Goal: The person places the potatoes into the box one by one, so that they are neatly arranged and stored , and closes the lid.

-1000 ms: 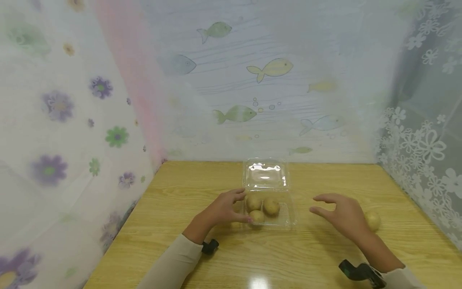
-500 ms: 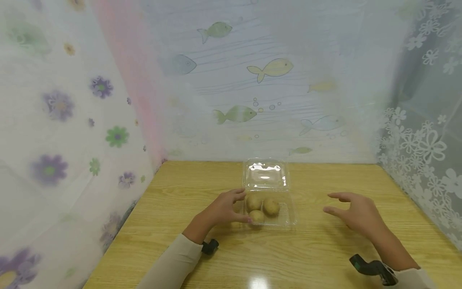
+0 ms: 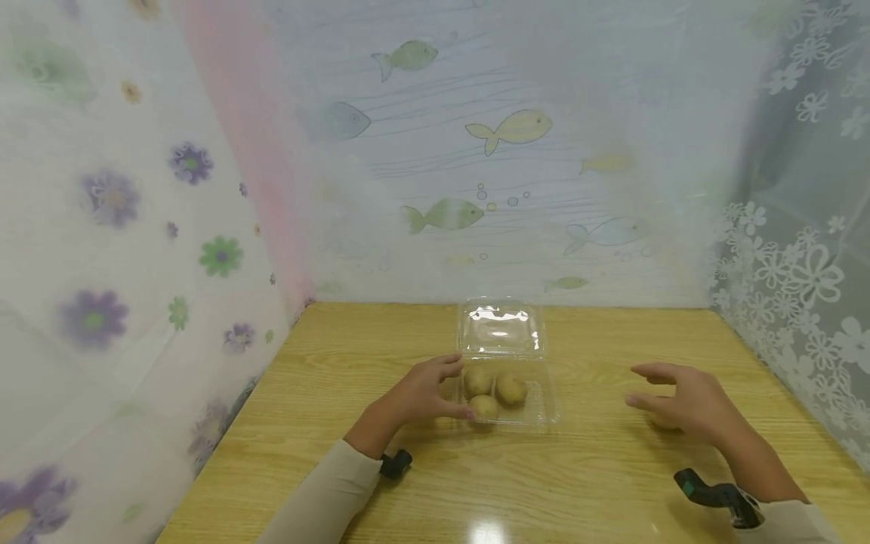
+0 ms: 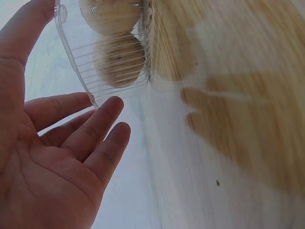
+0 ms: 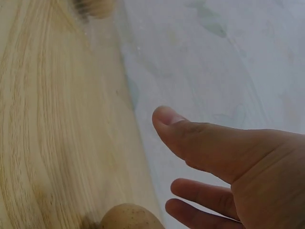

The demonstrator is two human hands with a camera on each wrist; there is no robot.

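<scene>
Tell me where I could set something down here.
Bare table lies left of the left hand, between the clear container and the right hand, and in front of the container between the sleeves. It's crowded at the container, with three potatoes inside and the left hand at its side, and at the right hand, which partly hides another potato.

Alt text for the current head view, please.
A left hand touches the left side of an open clear container holding three potatoes. The right hand, thumb and fingers apart, partly hides another potato on the wood-grain table.
</scene>
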